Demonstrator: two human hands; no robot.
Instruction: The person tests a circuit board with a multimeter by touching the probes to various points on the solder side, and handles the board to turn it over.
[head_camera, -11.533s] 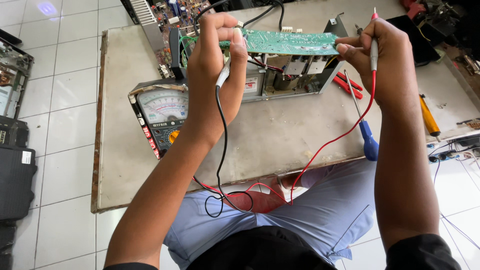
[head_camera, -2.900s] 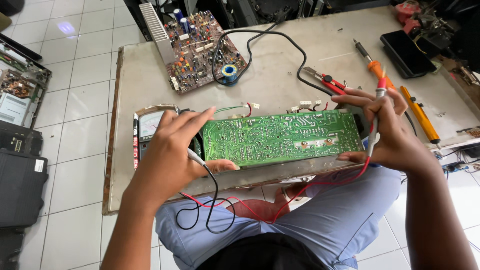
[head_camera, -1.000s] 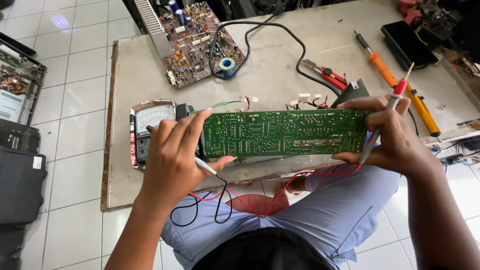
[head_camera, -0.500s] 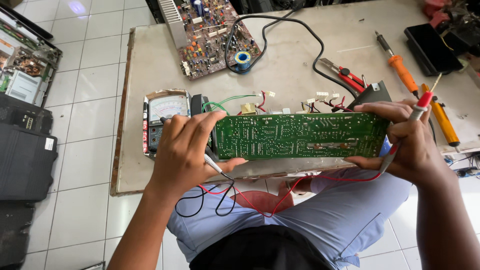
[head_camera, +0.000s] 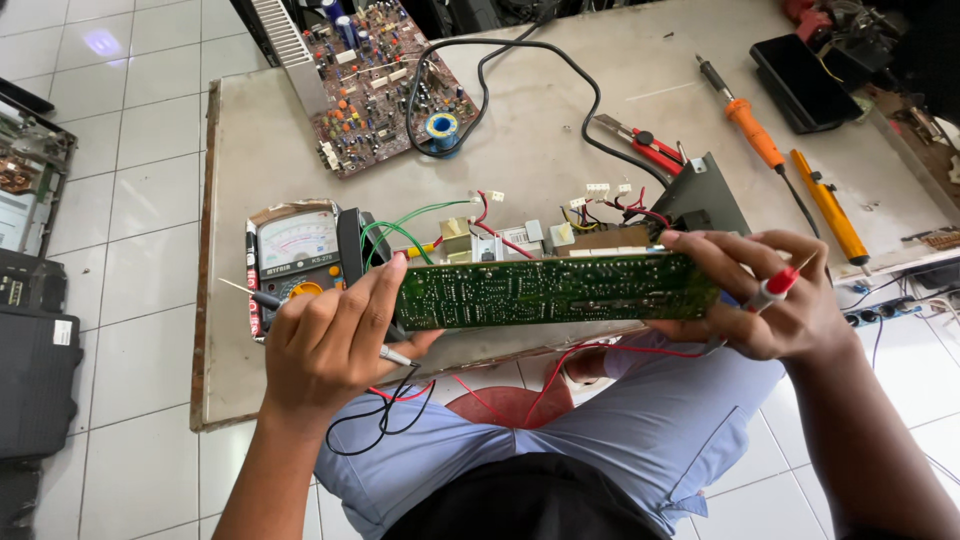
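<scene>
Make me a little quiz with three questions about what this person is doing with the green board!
1. True or false: both hands hold the green circuit board up on its edge.
2. Which hand has the red probe? A) left hand B) right hand
3. Fill in: the orange-handled soldering iron lies on the ____, beyond the right hand.

Key:
1. True: one hand at each end.
2. B. The left hand has the black probe.
3. Table.
</scene>
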